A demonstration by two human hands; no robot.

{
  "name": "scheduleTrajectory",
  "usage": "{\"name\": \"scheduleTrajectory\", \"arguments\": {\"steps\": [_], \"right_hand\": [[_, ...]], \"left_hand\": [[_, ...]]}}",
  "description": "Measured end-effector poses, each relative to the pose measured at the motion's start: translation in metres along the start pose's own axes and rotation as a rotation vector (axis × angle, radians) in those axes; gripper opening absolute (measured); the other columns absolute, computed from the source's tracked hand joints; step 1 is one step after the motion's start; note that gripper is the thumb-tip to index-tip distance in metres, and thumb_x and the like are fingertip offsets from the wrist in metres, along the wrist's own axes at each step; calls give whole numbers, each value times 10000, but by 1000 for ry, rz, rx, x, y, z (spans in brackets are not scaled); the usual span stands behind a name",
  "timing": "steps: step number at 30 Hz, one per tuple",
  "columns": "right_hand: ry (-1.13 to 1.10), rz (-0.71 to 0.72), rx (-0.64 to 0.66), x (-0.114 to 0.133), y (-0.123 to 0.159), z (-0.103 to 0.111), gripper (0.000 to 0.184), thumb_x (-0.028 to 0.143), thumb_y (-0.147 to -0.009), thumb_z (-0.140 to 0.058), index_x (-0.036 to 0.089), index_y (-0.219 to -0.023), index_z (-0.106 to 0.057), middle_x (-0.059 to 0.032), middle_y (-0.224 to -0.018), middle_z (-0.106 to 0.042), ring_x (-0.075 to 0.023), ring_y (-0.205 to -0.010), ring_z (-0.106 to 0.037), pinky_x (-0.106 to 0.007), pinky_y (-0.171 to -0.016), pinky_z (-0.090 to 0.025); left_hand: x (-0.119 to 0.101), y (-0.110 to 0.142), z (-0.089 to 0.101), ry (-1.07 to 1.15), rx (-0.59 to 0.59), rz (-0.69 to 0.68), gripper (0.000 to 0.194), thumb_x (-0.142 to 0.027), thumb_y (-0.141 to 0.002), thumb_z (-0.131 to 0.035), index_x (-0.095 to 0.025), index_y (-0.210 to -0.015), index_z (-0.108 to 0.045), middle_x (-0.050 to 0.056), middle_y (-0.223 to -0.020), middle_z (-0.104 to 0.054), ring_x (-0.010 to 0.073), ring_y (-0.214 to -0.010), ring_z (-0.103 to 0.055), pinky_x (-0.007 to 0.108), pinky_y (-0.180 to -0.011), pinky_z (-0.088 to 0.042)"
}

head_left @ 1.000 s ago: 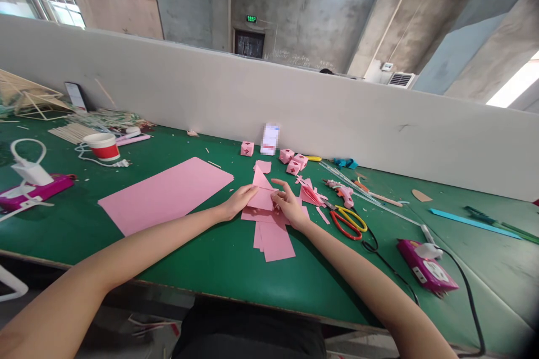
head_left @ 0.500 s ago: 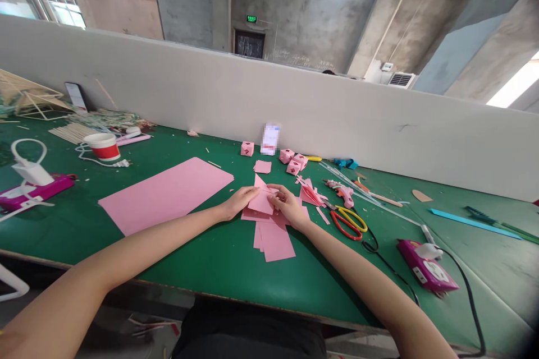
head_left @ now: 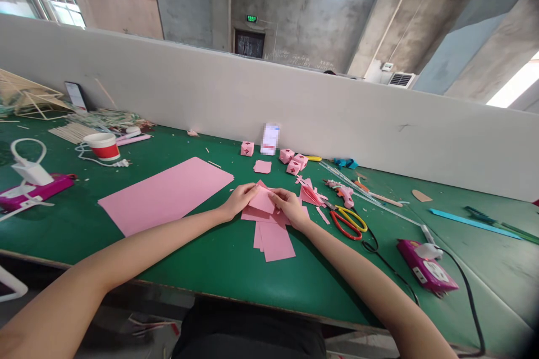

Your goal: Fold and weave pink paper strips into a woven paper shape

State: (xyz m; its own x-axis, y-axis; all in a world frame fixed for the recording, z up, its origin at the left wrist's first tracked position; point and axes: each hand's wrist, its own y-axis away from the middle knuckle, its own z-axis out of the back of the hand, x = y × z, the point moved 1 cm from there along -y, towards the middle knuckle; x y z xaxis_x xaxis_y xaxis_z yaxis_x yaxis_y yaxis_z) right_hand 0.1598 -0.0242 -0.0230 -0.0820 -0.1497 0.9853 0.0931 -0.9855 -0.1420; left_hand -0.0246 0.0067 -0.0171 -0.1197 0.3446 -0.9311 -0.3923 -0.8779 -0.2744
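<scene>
Both my hands meet over a small folded pink paper piece (head_left: 261, 200) on the green table (head_left: 219, 261). My left hand (head_left: 239, 199) pinches its left edge and my right hand (head_left: 289, 206) presses and grips its right edge with bent fingers. The piece lies on a pile of pink paper offcuts (head_left: 274, 235). A big pink sheet (head_left: 165, 193) lies flat to the left of my left hand.
Red and yellow scissors (head_left: 349, 220) and a glue gun (head_left: 343, 192) lie right of my right hand. Small pink paper cubes (head_left: 292, 161) stand by the grey divider wall. A red cup (head_left: 103, 147), pink power strips (head_left: 425, 268) and sticks lie around.
The raised pointed flap of the pink piece has been folded down flat. My right hand's fingers, spread a second ago, have closed onto the paper.
</scene>
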Motion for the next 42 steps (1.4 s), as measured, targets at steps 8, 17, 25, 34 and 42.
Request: {"name": "scheduleTrajectory", "arguments": {"steps": [8,17,25,34,42], "right_hand": [[-33,-22,10,-4,-3,1,406,565,-738,-681,174,-842,-644,41,-610,-519,-86,-474,-467,-229,-477,-384],[-15,-5,8,-6,-3,2,396,575,-763,-651,187,-840,-625,43,-607,-511,-96,-486,-485,-236,-494,-417],[-15,-36,9,-7,-4,3,412,593,-795,-601,192,-882,-637,26,-587,-565,-110,-473,-517,-236,-475,-399],[9,-18,44,-4,-2,3,396,568,-778,-651,178,-849,-645,24,-601,-571,-110,-498,-505,-244,-506,-390],[22,-7,82,-3,-2,1,398,567,-762,-671,179,-844,-641,21,-631,-564,-104,-520,-484,-236,-510,-388]], "left_hand": [[1,1,1,-94,-140,-111,390,-445,-875,-561,-205,-1182,-535,90,-1181,-602,217,-1027,-603,304,-799,-492],[-1,3,1,-50,2,-103,397,-498,-887,-531,-193,-1139,-560,58,-944,-695,216,-833,-664,287,-693,-486],[5,1,2,-34,-21,-37,486,-558,-873,-529,-187,-1187,-532,53,-849,-718,223,-757,-672,283,-642,-469],[7,-2,1,23,-12,15,486,-572,-860,-544,-173,-1134,-579,56,-841,-708,211,-729,-654,278,-628,-460],[12,-4,1,77,-49,10,423,-544,-843,-582,-176,-1051,-598,61,-893,-706,196,-751,-644,276,-644,-460]]}}
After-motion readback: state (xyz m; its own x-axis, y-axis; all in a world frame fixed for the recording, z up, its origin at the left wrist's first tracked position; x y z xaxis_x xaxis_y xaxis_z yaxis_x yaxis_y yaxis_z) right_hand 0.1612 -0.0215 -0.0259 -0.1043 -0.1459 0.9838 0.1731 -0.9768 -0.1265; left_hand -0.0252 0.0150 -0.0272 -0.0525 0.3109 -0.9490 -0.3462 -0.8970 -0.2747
